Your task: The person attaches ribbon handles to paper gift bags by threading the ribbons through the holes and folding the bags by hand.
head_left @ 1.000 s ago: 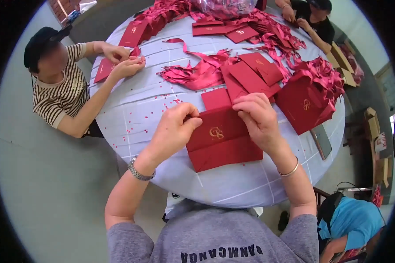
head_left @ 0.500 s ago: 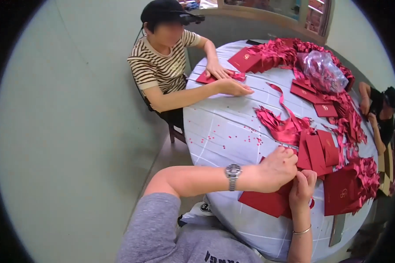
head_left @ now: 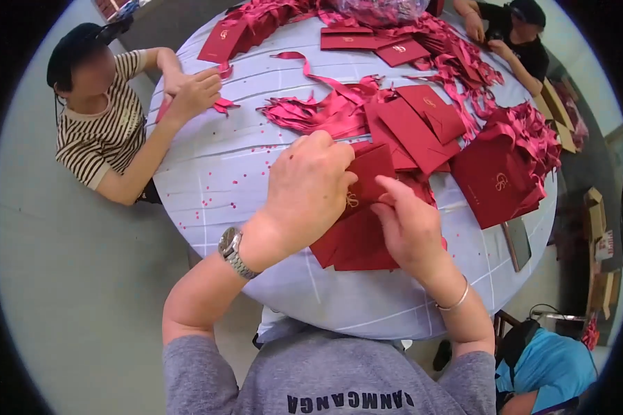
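Observation:
My left hand (head_left: 310, 185) is closed on the left edge of a small dark-red paper gift bag (head_left: 375, 166) with a gold emblem. Some of its fingertips are hidden behind the hand. Close to the bag's lower right, my right hand (head_left: 414, 225) has its thumb and forefinger apart, with nothing seen between them. Below both hands, more flat red bags (head_left: 360, 242) lie on the table. Just beyond, a loose pile of red bags (head_left: 422, 128) overlaps a bundle of shiny red ribbons (head_left: 325, 111).
A round table with a white cloth (head_left: 291, 308) carries scattered red paper dots (head_left: 234, 182). On the right lie stacked bags with ribbon handles (head_left: 495, 176) and a phone (head_left: 517, 243). Co-workers sit at left (head_left: 104, 124) and far right (head_left: 526, 41); another in blue (head_left: 554, 366) is lower right.
My view has swung to the right, so the table sits further left and higher. My hands have come apart, and a red bag now shows upright between them.

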A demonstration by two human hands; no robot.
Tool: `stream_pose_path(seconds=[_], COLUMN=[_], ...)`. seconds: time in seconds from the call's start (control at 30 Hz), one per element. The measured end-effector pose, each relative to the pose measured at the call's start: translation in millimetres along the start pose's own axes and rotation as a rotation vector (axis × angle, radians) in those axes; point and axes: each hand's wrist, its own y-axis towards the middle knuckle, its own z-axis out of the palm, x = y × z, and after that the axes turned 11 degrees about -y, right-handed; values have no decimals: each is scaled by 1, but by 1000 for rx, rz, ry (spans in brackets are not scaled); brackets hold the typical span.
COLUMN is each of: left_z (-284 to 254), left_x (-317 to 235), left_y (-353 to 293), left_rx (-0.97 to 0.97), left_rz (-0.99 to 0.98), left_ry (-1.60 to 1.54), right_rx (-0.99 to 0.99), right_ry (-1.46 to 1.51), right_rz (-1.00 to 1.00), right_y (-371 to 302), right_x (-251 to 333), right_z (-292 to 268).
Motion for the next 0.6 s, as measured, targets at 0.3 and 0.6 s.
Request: stream_pose_path(seconds=[0.3,0.6], left_z=[20,57], left_x=[21,34], left_y=[1,-9], left_rx=[204,244], left_rz=[-278,-440], left_ry=[-310,-534], right_rx=[21,-397], right_ry=[21,-253], right_rz=[-44,266], right_y=[-6,61], right_x=[-1,-100], right_z=[4,-97])
